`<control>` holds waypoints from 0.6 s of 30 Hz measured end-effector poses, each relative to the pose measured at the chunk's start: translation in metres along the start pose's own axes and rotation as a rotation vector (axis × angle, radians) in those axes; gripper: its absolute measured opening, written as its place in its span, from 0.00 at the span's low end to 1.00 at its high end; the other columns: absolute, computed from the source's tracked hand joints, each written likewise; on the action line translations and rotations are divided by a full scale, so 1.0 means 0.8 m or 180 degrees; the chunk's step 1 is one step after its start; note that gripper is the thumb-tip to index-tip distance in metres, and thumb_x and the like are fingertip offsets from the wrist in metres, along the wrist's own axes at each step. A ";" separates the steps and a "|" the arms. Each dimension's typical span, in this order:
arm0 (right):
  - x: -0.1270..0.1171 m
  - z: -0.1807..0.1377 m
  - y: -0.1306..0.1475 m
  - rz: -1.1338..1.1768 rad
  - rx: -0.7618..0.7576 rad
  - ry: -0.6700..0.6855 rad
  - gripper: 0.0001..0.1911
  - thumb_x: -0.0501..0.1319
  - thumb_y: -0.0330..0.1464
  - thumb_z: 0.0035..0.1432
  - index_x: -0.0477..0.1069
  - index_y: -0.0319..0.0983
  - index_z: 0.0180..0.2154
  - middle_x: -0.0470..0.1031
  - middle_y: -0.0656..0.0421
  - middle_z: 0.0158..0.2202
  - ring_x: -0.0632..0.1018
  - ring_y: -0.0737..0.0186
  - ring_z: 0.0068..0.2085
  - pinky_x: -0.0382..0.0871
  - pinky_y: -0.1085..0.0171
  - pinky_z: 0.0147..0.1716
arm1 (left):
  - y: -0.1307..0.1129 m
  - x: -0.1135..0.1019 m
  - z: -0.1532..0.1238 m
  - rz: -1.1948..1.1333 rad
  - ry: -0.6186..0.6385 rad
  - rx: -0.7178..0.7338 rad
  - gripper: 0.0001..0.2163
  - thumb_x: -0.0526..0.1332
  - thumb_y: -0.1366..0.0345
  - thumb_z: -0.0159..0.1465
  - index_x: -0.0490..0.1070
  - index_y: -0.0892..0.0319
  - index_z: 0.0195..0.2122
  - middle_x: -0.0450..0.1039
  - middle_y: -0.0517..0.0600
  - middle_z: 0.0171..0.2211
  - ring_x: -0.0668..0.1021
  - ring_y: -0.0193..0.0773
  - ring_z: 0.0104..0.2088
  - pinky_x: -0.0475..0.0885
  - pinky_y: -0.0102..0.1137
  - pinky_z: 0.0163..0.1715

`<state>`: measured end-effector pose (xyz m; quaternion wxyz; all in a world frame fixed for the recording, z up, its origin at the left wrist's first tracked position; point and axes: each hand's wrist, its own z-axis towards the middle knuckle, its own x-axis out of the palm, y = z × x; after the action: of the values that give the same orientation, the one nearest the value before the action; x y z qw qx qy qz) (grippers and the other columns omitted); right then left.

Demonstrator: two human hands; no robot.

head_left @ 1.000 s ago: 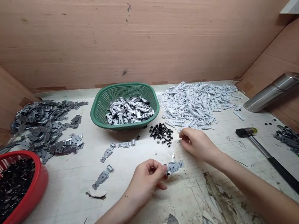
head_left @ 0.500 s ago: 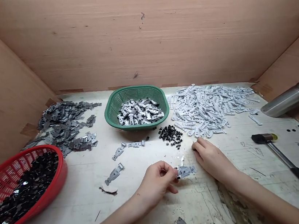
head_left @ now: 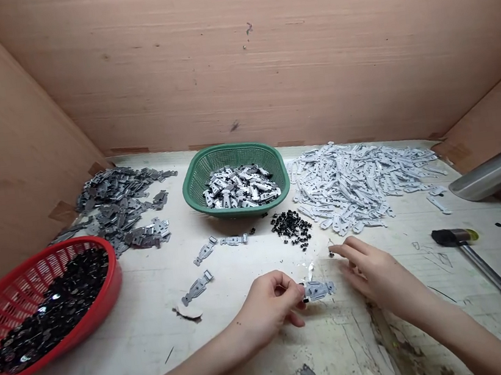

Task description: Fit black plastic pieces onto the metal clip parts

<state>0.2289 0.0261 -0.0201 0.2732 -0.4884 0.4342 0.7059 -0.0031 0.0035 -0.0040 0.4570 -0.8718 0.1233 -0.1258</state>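
Between the thumb and fingers of my left hand [head_left: 268,301] is a flat grey metal clip piece [head_left: 319,290], with black bits at the end by my fingertips. Its narrow end points right, low over the table. My right hand [head_left: 374,266] has its fingers apart, and the index fingertip is at a small black part [head_left: 331,254]; whether they touch, I cannot tell. Behind both hands lies a heap of small black parts [head_left: 291,229]. Several loose grey clip pieces [head_left: 198,287] rest left of my left hand.
A green basket [head_left: 192,204] holds white-and-black pieces. White strips [head_left: 351,183] are heaped at the back right, grey metal plates [head_left: 124,210] at the back left. The red basket [head_left: 113,273] contains black parts. A hammer [head_left: 485,267] and a metal tube [head_left: 497,170] are on the right.
My right hand's fingers have spread, and a small black part now shows at the index fingertip. My left hand keeps the clip piece. The whole view has shifted slightly.
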 end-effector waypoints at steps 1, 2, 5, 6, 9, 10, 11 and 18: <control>0.004 0.001 0.000 0.0071 0.0084 0.0109 0.14 0.52 0.27 0.58 0.63 0.40 0.47 0.67 0.54 0.37 0.73 0.60 0.32 0.68 0.63 0.28 | 0.000 0.000 0.000 0.0003 0.0003 -0.0010 0.13 0.60 0.55 0.53 0.62 0.60 0.27 0.71 0.46 0.25 0.74 0.30 0.19 0.63 0.26 0.23; 0.008 0.001 0.000 0.0151 0.0164 0.0173 0.14 0.52 0.28 0.58 0.63 0.40 0.47 0.67 0.54 0.38 0.73 0.61 0.32 0.68 0.63 0.28 | 0.000 0.000 -0.001 0.0012 0.0010 -0.0016 0.13 0.60 0.55 0.53 0.62 0.60 0.27 0.71 0.46 0.25 0.74 0.30 0.19 0.63 0.26 0.23; 0.017 0.003 0.002 0.0360 0.0292 0.0138 0.09 0.51 0.28 0.59 0.64 0.40 0.42 0.66 0.56 0.36 0.72 0.62 0.33 0.69 0.63 0.31 | -0.002 0.000 -0.002 0.0070 0.0038 0.0022 0.13 0.59 0.55 0.54 0.62 0.60 0.27 0.71 0.47 0.26 0.74 0.31 0.20 0.64 0.27 0.24; 0.018 0.003 0.002 0.0402 0.0306 0.0121 0.08 0.51 0.27 0.59 0.64 0.40 0.41 0.66 0.56 0.35 0.72 0.62 0.32 0.68 0.63 0.31 | -0.002 0.000 -0.002 0.0097 0.0046 0.0031 0.13 0.59 0.55 0.55 0.62 0.60 0.27 0.71 0.47 0.27 0.75 0.31 0.20 0.65 0.27 0.25; 0.016 0.004 0.004 0.0435 0.0247 0.0149 0.10 0.52 0.25 0.57 0.63 0.40 0.41 0.65 0.57 0.35 0.70 0.64 0.31 0.68 0.64 0.29 | -0.001 -0.001 -0.002 0.0139 0.0066 0.0047 0.13 0.59 0.55 0.55 0.63 0.60 0.27 0.71 0.47 0.27 0.75 0.31 0.21 0.64 0.26 0.25; 0.014 0.005 0.004 0.0403 0.0223 0.0138 0.11 0.52 0.24 0.56 0.63 0.39 0.42 0.65 0.57 0.35 0.70 0.64 0.31 0.67 0.65 0.29 | -0.001 -0.002 -0.002 0.0144 0.0073 0.0056 0.13 0.59 0.55 0.55 0.63 0.61 0.27 0.71 0.46 0.27 0.75 0.31 0.21 0.64 0.26 0.25; 0.012 0.006 0.003 0.0344 0.0210 0.0093 0.11 0.52 0.24 0.56 0.63 0.39 0.42 0.65 0.57 0.35 0.70 0.63 0.31 0.67 0.65 0.29 | 0.000 -0.002 -0.001 0.0143 0.0081 0.0069 0.13 0.59 0.55 0.55 0.62 0.61 0.27 0.70 0.46 0.27 0.75 0.31 0.21 0.64 0.26 0.25; 0.009 0.023 -0.014 -0.0571 -0.0402 -0.0100 0.08 0.51 0.22 0.56 0.65 0.38 0.36 0.65 0.56 0.32 0.68 0.62 0.30 0.62 0.67 0.26 | 0.004 -0.003 0.003 0.0109 0.0111 0.0030 0.14 0.59 0.54 0.55 0.62 0.60 0.27 0.70 0.46 0.27 0.75 0.31 0.20 0.63 0.26 0.24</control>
<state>0.2269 0.0469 -0.0277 0.3107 -0.5304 0.3391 0.7121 -0.0047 0.0040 -0.0084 0.4610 -0.8651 0.1456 -0.1338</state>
